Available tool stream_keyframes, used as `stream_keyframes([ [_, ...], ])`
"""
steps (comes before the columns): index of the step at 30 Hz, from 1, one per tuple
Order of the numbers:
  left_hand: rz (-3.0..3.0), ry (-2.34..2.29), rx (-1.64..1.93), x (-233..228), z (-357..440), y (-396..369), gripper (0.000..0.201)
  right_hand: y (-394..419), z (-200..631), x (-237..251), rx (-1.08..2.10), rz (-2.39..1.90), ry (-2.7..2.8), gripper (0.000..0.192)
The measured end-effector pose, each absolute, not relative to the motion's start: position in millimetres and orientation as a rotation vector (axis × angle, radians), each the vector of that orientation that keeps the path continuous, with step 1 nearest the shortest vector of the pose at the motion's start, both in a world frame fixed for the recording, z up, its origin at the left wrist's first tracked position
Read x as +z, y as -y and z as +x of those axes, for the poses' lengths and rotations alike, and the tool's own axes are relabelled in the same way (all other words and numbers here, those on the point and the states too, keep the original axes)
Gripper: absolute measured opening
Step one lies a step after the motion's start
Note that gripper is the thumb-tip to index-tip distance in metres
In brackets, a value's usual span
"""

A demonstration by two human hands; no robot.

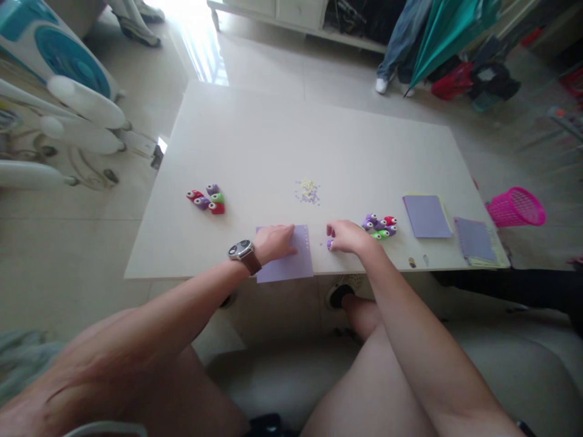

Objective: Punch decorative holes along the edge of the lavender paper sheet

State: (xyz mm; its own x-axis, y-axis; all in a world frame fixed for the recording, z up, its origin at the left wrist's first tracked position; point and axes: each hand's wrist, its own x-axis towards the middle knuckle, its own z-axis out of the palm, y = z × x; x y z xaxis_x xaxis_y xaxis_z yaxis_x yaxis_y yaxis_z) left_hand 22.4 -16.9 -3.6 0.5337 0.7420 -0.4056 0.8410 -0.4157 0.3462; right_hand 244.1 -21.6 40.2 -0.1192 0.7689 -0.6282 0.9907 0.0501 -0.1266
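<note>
A light purple sheet of paper [286,267] lies at the near table edge, overhanging it slightly, with a row of small holes or marks down its right side. My left hand [276,241] rests on the sheet with fingers stretched out and the thumb apart. To the right of the paper, my right hand [344,237] has its fingers curled round a small purple object [330,244], mostly hidden by them. Beside that hand stands a cluster of small purple, red and green one-eyed figures [379,226]. A single tiny purple dot lies between paper and hand.
Yellow and purple paper dots [308,190] are heaped mid-table. More one-eyed figures [207,199] stand at left. A purple paper stack [428,216] and a second stack [476,240] lie at right, near two small items [412,262]. A pink basket [517,207] stands beyond.
</note>
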Motion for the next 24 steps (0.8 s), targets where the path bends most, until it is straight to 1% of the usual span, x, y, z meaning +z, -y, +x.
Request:
stream_keyframes([
  [2,2.247,-1.295,-0.268,-3.6,20.6,15.3,0.037,19.9,244.5,40.8,-0.915,1.742,-2.025,0.037],
  [5,2.228,-1.309,-0.282,-3.6,19.2,13.6,0.039,17.4,243.5,40.2,-1.103,1.694,-2.000,0.034],
  [14,2.252,-1.294,-0.224,-8.1,17.0,14.1,0.038,16.5,238.4,38.5,-1.174,1.770,-1.948,0.039],
  [18,2.250,-1.285,-0.215,-8.1,16.6,14.3,0.038,14.4,240.5,36.3,-1.079,2.086,-2.110,0.057],
  [19,2.246,-1.288,-0.216,-7.7,16.5,14.3,0.037,13.9,241.4,36.3,-1.038,2.132,-2.142,0.058],
  [21,2.244,-1.290,-0.216,-6.8,16.4,14.4,0.037,13.5,243.0,37.0,-0.986,2.113,-2.135,0.052],
  [24,2.254,-1.285,-0.211,-6.0,16.3,14.7,0.036,15.8,243.4,38.6,-0.902,1.954,-2.016,0.044],
])
